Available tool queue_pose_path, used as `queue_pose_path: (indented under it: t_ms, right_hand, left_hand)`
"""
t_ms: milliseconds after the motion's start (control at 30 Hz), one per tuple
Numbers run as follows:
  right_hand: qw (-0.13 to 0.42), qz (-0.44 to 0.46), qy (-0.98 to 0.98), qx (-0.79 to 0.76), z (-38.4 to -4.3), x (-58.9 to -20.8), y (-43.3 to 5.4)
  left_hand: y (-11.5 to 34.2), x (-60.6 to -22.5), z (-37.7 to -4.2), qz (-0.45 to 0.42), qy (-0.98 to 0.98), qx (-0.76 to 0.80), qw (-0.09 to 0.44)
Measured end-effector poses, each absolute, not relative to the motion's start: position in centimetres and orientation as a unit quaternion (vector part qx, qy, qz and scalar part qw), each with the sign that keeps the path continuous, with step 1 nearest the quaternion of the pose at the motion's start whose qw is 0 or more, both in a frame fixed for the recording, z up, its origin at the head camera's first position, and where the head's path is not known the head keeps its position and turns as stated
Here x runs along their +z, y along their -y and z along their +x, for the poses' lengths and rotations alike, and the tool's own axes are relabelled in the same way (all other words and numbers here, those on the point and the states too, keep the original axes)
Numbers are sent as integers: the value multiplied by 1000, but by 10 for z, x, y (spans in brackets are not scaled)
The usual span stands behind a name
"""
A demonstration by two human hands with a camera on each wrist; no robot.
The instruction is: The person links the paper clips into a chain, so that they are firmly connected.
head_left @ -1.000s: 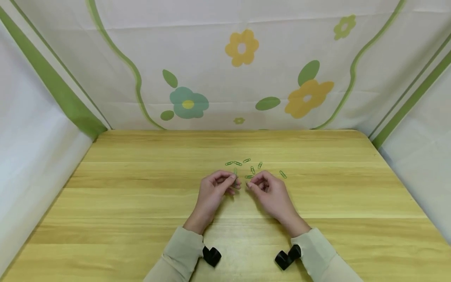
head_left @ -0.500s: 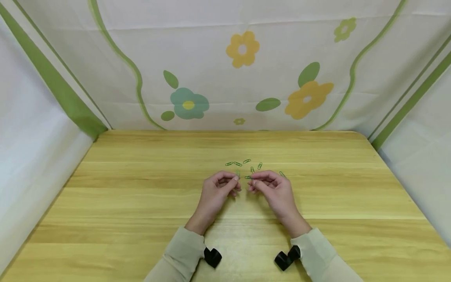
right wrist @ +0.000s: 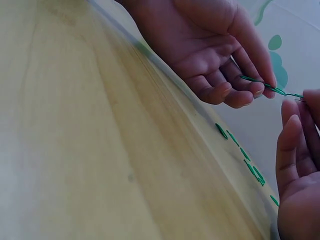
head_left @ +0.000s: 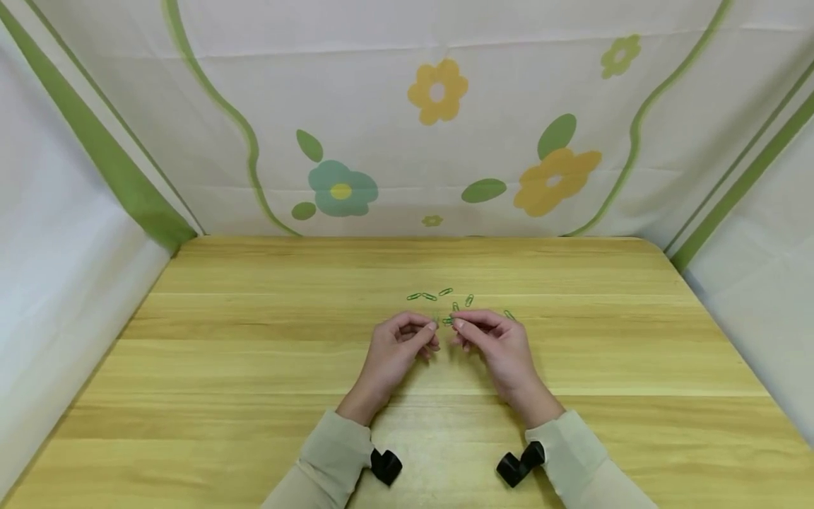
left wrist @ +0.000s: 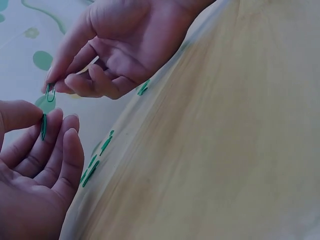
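Observation:
My left hand [head_left: 397, 353] pinches a green paperclip [left wrist: 43, 127] between thumb and index finger. Green wire shows on both sides of those fingertips in the right wrist view. Facing it, my right hand [head_left: 499, 346] pinches another green paperclip [left wrist: 50, 93], its rounded end pointing toward the left fingertips. In the right wrist view the right hand's paperclip [right wrist: 295, 95] runs nearly end to end with the wire in the left hand. Both hands are raised over the table, fingertips a small gap apart, other fingers loosely curled.
Several green paperclips lie loose on the wooden table [head_left: 254, 367] just beyond the hands, among them one paperclip [head_left: 446, 291] at the back and one paperclip [head_left: 509, 314] off to the right. A flowered white curtain [head_left: 394, 141] hangs behind the table's far edge.
My left hand has shifted a little to the right with its paperclip. My right fingertips have risen slightly, now overlapping a paperclip on the table in the head view.

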State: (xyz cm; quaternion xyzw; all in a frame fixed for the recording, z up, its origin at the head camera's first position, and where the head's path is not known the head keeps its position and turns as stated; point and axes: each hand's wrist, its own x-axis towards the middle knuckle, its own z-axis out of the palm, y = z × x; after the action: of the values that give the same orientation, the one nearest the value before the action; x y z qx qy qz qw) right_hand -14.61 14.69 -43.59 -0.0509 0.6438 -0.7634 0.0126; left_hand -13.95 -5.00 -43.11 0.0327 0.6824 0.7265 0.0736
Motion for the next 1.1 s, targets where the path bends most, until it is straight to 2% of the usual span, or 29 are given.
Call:
queue_pose_path:
  t_ms: [267, 767, 1100]
  right_hand:
    - [-1, -76, -682, -727, -147, -437, -145]
    - [-44, -108, -724, -680, -146, -438, -146]
    - [-55, -131, -776, -614, -145, -439, -146]
  left_hand:
    - [48, -429, -139, 32, -704, 706, 75]
    - [47, -429, -138, 56, -717, 683, 127]
    - [47, -432, -138, 56, -705, 694, 135]
